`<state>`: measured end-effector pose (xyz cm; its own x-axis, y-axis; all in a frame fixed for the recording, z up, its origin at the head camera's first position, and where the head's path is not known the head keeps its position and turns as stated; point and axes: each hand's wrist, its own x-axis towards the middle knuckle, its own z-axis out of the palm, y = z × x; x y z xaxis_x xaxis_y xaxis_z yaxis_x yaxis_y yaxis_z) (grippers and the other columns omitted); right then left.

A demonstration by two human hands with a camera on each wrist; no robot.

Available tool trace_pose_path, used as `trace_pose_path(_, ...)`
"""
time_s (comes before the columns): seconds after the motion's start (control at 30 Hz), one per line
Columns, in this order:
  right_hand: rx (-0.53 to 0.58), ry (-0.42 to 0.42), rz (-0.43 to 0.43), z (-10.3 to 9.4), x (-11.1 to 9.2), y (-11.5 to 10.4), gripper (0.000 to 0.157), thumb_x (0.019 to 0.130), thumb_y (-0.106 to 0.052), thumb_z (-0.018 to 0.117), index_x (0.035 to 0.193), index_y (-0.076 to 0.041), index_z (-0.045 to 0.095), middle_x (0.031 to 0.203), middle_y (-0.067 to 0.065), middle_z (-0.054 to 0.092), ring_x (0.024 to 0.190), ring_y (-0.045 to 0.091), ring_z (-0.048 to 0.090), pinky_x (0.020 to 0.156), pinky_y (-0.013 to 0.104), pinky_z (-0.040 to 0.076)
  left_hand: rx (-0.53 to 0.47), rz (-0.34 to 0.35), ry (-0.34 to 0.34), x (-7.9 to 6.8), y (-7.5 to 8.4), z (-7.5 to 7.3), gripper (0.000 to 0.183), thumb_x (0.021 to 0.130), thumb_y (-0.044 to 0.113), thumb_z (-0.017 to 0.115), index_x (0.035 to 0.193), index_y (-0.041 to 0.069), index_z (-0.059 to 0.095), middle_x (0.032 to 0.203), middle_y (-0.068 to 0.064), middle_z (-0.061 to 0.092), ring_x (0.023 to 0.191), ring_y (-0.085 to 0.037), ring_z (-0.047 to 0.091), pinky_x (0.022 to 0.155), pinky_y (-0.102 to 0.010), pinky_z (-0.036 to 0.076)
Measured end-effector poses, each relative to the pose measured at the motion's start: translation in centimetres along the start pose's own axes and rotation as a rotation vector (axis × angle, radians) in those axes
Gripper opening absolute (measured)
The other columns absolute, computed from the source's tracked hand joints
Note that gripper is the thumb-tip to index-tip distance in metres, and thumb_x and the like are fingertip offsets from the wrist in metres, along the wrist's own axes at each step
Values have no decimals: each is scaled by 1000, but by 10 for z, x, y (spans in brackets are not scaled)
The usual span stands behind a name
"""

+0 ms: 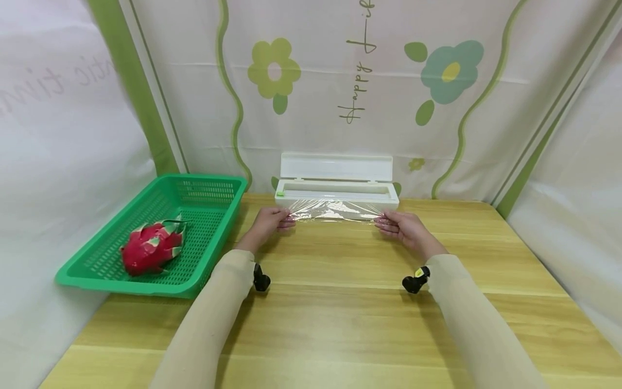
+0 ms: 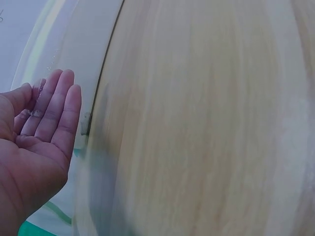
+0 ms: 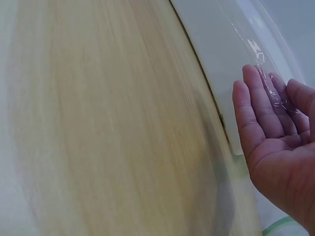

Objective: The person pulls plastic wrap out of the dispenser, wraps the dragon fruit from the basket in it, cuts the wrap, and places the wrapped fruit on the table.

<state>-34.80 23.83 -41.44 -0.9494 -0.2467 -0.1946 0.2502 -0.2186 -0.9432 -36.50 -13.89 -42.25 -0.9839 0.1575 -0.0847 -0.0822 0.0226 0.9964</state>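
A sheet of clear plastic wrap stretches from a long white dispenser box, whose lid stands raised at the back. My left hand pinches the sheet's left corner between thumb and index finger. At the opposite corner my right hand pinches it the same way. In the left wrist view the other fingers of that hand extend loosely. The right wrist view shows the wrap's shiny edge lying across the right hand's fingers.
A green plastic basket at the left holds a red dragon fruit. The wooden table runs under both forearms. Printed curtains hang behind the box and along both sides.
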Motion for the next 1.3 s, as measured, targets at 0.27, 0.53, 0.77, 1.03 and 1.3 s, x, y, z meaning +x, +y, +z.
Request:
trace_pose_path(0.27,-2,15,6,4,-2,-4,39,91,-18,48,121,7,44,99,16,62,99,28,56,88,41,38,-39,-54,17,-3,4,-1,29,91,15,49,108,-8,55,101,-25,59,89,-27,61,76,-37,48)
trace_pose_path(0.53,24,17,8,4,-4,-5,38,91,-17,49,119,8,45,102,17,61,96,25,58,86,39,40,-57,-45,16,-8,9,-1,30,91,16,49,106,-8,57,101,-23,60,90,-27,61,78,-38,47)
trace_pose_path(0.77,34,-1,-3,3,-8,-3,41,91,-16,48,122,9,41,113,23,53,102,27,54,88,38,39,-80,-34,45,-11,9,1,27,90,17,51,103,-5,59,97,-19,63,84,-23,63,74,-34,48)
trace_pose_path(1.03,76,-21,-2,0,-10,-2,35,91,-16,48,117,7,47,114,21,52,99,26,56,87,38,40,-96,-37,41,-15,12,3,27,90,17,51,102,-7,59,93,-19,63,85,-24,62,79,-39,46)
trace_pose_path(1.3,87,-45,-22,-2,-13,-1,41,92,-15,47,123,11,39,109,21,56,100,27,55,88,39,39,-105,-25,53,-19,13,4,29,90,18,51,104,-6,58,96,-21,62,85,-24,62,75,-36,48)
